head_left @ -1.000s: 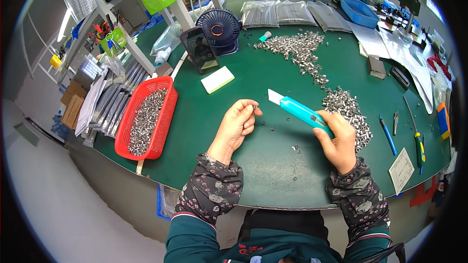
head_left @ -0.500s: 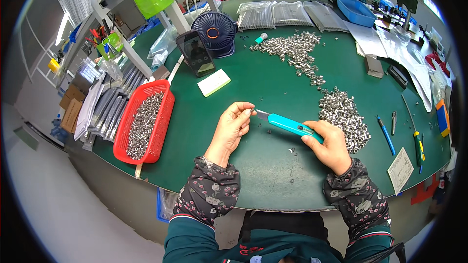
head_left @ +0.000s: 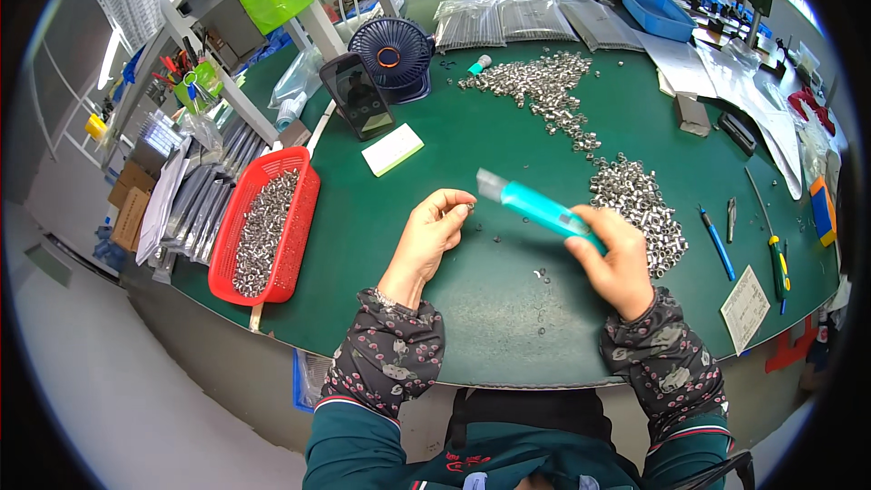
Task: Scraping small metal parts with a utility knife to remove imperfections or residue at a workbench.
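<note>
My left hand is closed, pinching a small metal ring between thumb and fingertips above the green table. My right hand grips a turquoise utility knife, its blade bared and pointing up and left. The blade is slightly blurred and stands apart from the ring, a little above it. Just right of the knife lies a heap of small metal rings. Farther back, a second, looser heap of rings spreads across the table. Tiny dark scraps are scattered between my hands.
A red basket of metal pieces stands at left. Behind it are a propped phone, a dark blue fan and a paper pad. On the right lie a blue pen, a screwdriver and a paper slip.
The knife has lifted away from the ring in my left hand, its blade tip now higher and tilted more upward. My left hand stays nearly in place, still pinching.
</note>
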Demonstrator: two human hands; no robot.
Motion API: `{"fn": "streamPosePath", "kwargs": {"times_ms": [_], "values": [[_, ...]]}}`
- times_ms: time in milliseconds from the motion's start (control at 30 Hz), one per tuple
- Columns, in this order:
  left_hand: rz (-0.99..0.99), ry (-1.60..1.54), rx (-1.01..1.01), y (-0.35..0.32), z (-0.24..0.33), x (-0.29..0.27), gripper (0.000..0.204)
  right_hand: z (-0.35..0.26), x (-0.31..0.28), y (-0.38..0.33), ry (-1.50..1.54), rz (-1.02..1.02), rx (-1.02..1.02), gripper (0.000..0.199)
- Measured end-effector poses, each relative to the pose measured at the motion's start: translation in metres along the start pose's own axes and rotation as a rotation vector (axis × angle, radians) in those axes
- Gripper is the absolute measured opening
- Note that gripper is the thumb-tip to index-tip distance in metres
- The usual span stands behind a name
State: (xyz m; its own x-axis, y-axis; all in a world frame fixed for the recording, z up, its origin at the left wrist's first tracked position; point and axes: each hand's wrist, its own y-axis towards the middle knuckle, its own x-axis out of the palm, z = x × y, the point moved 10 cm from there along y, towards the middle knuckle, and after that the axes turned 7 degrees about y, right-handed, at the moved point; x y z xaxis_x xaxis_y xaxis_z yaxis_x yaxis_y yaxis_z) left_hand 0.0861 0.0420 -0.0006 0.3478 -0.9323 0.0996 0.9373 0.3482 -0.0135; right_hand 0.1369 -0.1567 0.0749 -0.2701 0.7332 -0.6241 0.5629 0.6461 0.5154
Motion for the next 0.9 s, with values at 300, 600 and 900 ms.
{"fn": "streamPosePath", "kwargs": {"times_ms": [300,600,900], "values": [[-0.049,-0.798,-0.093,0.004,-0.011,-0.007,0.026,0.006,-0.021,0.0,0.288,0.192,0.036,0.024],[0.092,-0.428,-0.122,0.003,-0.016,-0.001,0.02,0.068,-0.056,-0.009,0.756,0.533,0.347,0.027],[-0.162,0.692,0.022,0.059,0.004,0.111,0.012,0.087,-0.061,-0.015,1.057,0.697,0.333,0.028]]}}
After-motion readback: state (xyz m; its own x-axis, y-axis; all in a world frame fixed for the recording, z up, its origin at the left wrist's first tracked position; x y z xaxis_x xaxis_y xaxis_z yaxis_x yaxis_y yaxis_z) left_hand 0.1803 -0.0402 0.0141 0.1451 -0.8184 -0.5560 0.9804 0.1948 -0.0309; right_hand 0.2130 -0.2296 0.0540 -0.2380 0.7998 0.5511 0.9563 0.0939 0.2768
